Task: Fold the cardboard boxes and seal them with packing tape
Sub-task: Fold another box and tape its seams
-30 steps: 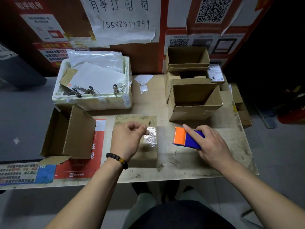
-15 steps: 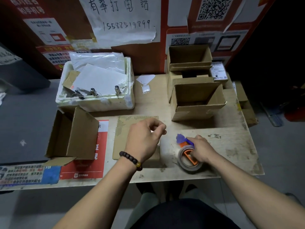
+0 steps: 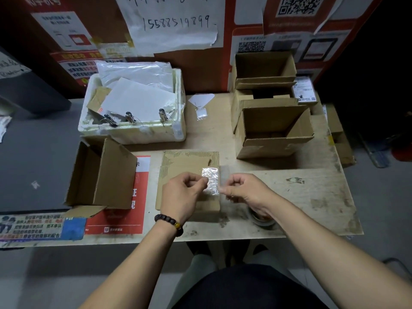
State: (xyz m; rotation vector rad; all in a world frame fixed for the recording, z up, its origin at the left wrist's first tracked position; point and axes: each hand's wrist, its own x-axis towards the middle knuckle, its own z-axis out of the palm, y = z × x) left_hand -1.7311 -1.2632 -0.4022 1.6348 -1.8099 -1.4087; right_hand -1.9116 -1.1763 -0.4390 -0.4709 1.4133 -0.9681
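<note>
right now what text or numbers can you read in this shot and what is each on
"15588519899": handwritten on the white paper sheet taped to the wall.
Large handwritten characters above that number: cut off by the top edge, unreadable.
QR codes on the red wall posters: no readable text beside them.
Red floor sign and blue-edged notice at the table's near left: Chinese print, too blurred to read.
Shipping label behind the boxes: too small.
</note>
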